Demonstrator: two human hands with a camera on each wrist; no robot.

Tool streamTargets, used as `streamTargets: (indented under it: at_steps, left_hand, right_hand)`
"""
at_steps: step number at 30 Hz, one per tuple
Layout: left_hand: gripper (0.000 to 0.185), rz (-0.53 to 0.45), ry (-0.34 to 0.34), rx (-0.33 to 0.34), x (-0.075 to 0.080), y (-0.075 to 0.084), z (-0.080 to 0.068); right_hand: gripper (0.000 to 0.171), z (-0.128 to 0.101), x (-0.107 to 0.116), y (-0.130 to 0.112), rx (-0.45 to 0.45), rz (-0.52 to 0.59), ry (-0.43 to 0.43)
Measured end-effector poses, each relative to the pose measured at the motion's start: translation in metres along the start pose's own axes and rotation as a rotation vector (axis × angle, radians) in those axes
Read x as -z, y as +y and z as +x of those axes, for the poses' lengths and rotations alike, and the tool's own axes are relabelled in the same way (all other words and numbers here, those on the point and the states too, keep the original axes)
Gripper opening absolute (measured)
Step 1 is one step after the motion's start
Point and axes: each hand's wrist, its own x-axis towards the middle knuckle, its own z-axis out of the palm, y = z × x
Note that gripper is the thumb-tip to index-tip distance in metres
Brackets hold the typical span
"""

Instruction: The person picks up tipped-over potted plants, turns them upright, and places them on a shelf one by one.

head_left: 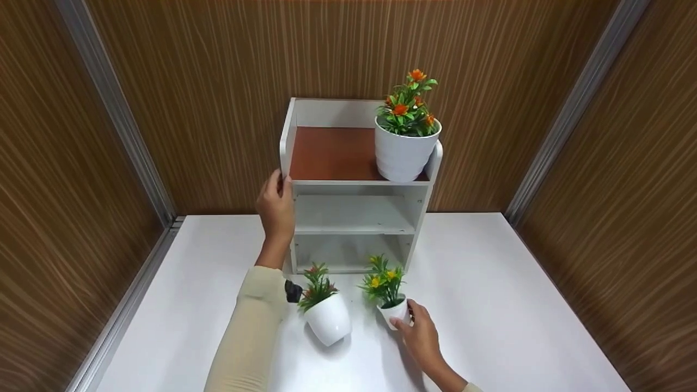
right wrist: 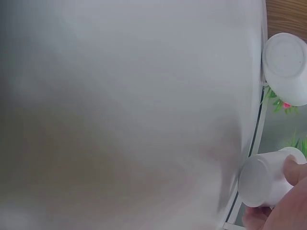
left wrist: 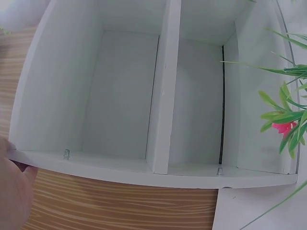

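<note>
A white shelf unit (head_left: 354,208) with a reddish-brown top board stands against the back wall. My left hand (head_left: 276,209) grips the edge of its left side panel, near the top board. In the left wrist view part of that hand (left wrist: 17,191) shows at the panel's edge. With thumb and fingers my right hand (head_left: 423,333) holds the white pot of a small potted plant (head_left: 393,310) with yellow flowers, in front of the shelf. Left of it, a potted plant (head_left: 328,319) with reddish flowers leans toward the shelf; its support is unclear.
On the right of the top board stands a larger white-potted plant (head_left: 407,152) with orange flowers. A small black object (head_left: 293,291) shows beside my left sleeve. Wood-patterned walls (head_left: 218,98) enclose the white table (head_left: 479,283) at the back and sides.
</note>
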Motion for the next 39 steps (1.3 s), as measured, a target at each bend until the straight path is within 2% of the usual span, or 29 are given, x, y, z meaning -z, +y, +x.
streamTargets:
  at_steps: [9, 16, 19, 39]
  left_hand:
    - [0.037, 0.006, 0.005, -0.014, -0.001, -0.001, 0.001]
    - [0.039, 0.005, -0.018, 0.009, 0.001, 0.002, 0.0]
    - [0.039, 0.006, -0.013, 0.012, 0.001, 0.001, 0.0]
    - [0.039, -0.002, -0.019, 0.017, 0.001, 0.001, 0.0]
  right_hand:
    - [0.066, 0.002, 0.002, 0.004, -0.004, 0.099, 0.014]
    - [0.067, 0.007, -0.002, 0.009, -0.038, 0.238, 0.035]
    - [0.068, 0.011, -0.004, 0.011, -0.047, 0.264, 0.028]
    - [0.069, 0.013, -0.006, 0.019, -0.015, 0.295, 0.029]
